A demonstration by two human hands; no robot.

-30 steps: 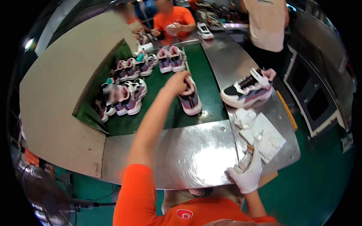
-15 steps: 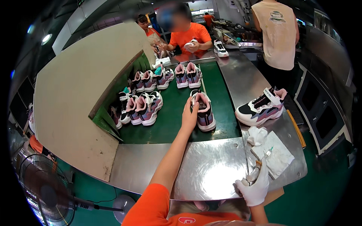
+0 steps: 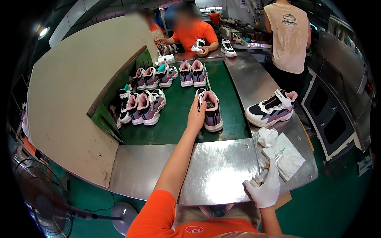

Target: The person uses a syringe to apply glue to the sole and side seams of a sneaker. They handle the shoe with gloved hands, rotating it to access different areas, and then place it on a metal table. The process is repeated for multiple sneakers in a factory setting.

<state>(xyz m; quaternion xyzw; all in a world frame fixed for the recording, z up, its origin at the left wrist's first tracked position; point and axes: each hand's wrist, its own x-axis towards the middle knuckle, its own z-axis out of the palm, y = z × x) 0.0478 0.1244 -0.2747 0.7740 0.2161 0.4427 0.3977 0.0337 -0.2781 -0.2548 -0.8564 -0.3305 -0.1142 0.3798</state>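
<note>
My bare left hand [image 3: 197,115] grips the left side of a sneaker [image 3: 214,117] standing on the green belt, heel toward me. Its thumb lies along the pink-lined collar. In a white glove, my right hand [image 3: 265,189] is closed by the table's front edge. A greyish, brown-topped thing [image 3: 262,174] shows at its fingers; its kind I cannot make out. Beyond the fingertips, a thin applicator with a teal tip [image 3: 280,153] lies over a folded white cloth [image 3: 291,160]; whether the hand holds it is unclear. Another sneaker [image 3: 272,111] stands on the metal tabletop to the right.
More sneakers [image 3: 152,107] stand in rows on the belt [image 3: 174,123], beside a beige board [image 3: 83,99]. A crumpled white wad [image 3: 268,137] touches the cloth. Across the table, a person in orange [image 3: 198,33] holds a shoe. A fan [image 3: 45,202] stands at lower left.
The whole view has shifted slightly. My left hand keeps its hold on the sneaker, and my right hand stays near the table edge. The person opposite has turned the shoe in their hands.
</note>
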